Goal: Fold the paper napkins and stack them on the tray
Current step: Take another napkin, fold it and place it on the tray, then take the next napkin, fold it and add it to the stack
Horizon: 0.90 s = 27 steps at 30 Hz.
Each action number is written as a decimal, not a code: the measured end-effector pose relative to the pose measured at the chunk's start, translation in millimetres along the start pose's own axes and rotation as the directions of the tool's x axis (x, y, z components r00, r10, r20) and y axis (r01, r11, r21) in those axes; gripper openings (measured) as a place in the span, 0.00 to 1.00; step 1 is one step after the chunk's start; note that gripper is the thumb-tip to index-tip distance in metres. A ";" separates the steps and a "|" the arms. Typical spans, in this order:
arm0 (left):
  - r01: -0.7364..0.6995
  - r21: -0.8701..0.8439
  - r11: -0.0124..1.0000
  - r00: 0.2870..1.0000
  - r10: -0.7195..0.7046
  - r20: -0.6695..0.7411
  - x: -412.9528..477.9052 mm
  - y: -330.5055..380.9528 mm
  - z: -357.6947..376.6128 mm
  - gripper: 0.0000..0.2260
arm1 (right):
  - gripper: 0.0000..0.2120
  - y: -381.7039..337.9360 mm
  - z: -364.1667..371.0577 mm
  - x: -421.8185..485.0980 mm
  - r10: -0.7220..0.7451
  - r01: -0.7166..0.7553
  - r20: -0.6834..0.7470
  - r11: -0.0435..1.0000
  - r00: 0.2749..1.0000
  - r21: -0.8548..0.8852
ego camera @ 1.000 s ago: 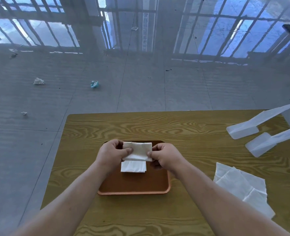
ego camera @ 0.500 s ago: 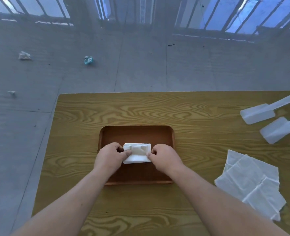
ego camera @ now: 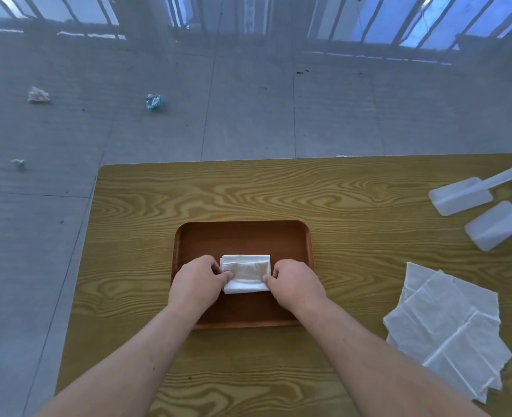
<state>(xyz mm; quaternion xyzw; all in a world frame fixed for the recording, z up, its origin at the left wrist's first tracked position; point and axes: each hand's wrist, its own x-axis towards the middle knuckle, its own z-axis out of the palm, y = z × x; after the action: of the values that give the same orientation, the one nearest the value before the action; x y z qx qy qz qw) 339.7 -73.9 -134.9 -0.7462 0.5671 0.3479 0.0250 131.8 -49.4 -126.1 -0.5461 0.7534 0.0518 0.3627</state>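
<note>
Wooden table on grey floor; both hands (left, right) pinch folded napkin between them, on the tray.

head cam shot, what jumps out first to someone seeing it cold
Two bare hands, left hand and right hand, pinch the ends of a folded white napkin over a brown tray in the middle of a wood-grain table. To the right lies a loose pile of unfolded napkins. Crumpled scraps litter the grey floor beyond.
</note>
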 end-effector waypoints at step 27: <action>-0.624 0.187 0.759 0.765 0.543 0.346 -106.8 281.3 155.6 0.15 | 0.21 324.5 -66.7 -134.1 0.266 -0.182 -0.384 0.953 0.884 0.241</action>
<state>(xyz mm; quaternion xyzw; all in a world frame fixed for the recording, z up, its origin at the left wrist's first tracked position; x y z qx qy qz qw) 8.1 -18.2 -93.7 -0.4629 0.8085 0.3492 0.1008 -161.2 153.5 -99.7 -0.4146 0.8724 -0.0979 0.2398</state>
